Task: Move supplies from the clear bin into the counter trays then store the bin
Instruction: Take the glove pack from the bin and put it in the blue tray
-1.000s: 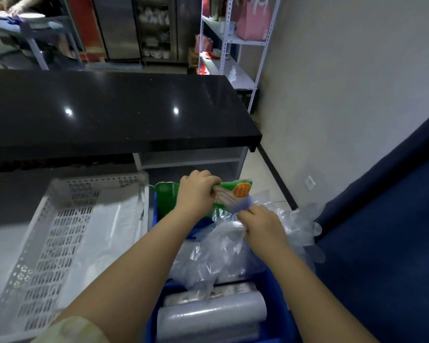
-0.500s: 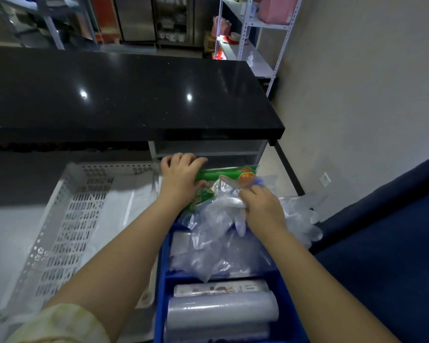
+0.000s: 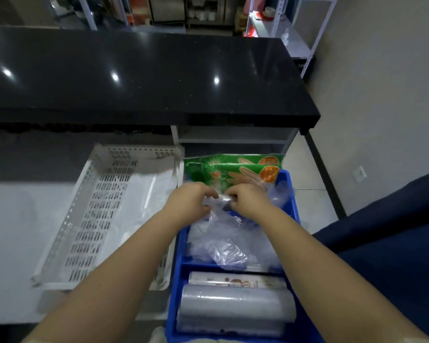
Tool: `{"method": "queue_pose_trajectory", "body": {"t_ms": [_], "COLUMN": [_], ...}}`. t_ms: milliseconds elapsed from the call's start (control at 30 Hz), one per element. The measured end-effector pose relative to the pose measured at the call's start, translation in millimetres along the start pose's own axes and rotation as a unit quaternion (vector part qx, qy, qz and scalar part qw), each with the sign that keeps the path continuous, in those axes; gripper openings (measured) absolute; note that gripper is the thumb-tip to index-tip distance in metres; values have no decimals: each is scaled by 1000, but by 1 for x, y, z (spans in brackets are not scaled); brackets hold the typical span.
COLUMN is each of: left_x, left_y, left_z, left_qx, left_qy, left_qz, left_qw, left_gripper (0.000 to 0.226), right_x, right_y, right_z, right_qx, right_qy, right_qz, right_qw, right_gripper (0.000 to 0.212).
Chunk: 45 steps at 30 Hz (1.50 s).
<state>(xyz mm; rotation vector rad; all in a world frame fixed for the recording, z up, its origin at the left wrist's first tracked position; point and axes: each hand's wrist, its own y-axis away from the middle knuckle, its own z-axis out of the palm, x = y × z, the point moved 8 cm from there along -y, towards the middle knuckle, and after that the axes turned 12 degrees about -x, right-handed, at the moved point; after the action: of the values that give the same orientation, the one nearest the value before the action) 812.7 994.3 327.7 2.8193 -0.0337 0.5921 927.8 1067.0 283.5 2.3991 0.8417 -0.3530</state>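
A blue divided tray (image 3: 289,191) sits on the counter in front of me. Two green glove packets (image 3: 235,173) stand at its far end. Its middle compartment is filled with crumpled clear plastic gloves (image 3: 229,246). The near compartment holds rolls of clear film (image 3: 235,304). My left hand (image 3: 187,203) and my right hand (image 3: 248,201) meet over the far compartment, both pinching the top of the clear plastic gloves. No clear bin is in view.
A white perforated tray (image 3: 67,226) with a sheet of clear plastic in it lies left of the blue tray. A black glossy counter top (image 3: 134,75) runs across behind. A wall and floor are to the right, metal shelving at the back right.
My left hand has let go of the green packet, which now stands in the far end of the blue tray. Both hands now grip the clear gloves. The view tilted down.
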Motion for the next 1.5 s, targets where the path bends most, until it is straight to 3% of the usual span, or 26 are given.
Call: {"method": "queue_pose_trajectory", "body": {"t_ms": [67,133,200,267,367,467,600,667,767,900,1067,1300,1500], "left_x": [-1,-1,-8,-16,-24,-32,-20,-8,17,24,-4,-65,-128], "left_y": [-5,-15,-34,-49,-60,-58,-51,-46,-17,2,33,116,240], "left_z": [9,16,27,42,57,59,47,31,-12,-44,-63,-55,-62], "left_qx": [-2,-32,-111,-207,-252,-231,-240,-198,-4,80,165,204,242], "left_qy": [-43,-67,-61,3,27,46,60,58,-14,-67,-103,-88,-52], "left_qz": [-4,-22,-95,-188,-217,-224,-211,-157,-10,-13,-96,-239,-358], "left_qw": [999,997,987,960,943,946,946,966,1000,994,976,945,900], "left_gripper": [35,34,35,53,47,33,34,32,33,36,32,31,32], "right_x": [6,13,31,48,52,49,47,40,19,-24,-79,-167,-283], "right_y": [9,24,38,48,42,34,34,38,46,46,29,18,39], "right_z": [-4,-18,-37,-42,-8,5,1,-14,-45,-75,-71,-26,29], "right_qx": [-81,-98,-10,40,-60,-71,-112,-93,-21,82,139,88,62], "right_qy": [-61,-137,-151,-78,-50,-92,-58,-56,-30,34,91,168,196], "right_qz": [-3,-14,-13,32,63,66,70,64,37,-45,-144,-242,-332], "right_qw": [995,986,988,996,995,991,990,992,999,995,976,952,921], "right_gripper": [33,46,38,29,26,23,24,27,36,33,26,31,31]}}
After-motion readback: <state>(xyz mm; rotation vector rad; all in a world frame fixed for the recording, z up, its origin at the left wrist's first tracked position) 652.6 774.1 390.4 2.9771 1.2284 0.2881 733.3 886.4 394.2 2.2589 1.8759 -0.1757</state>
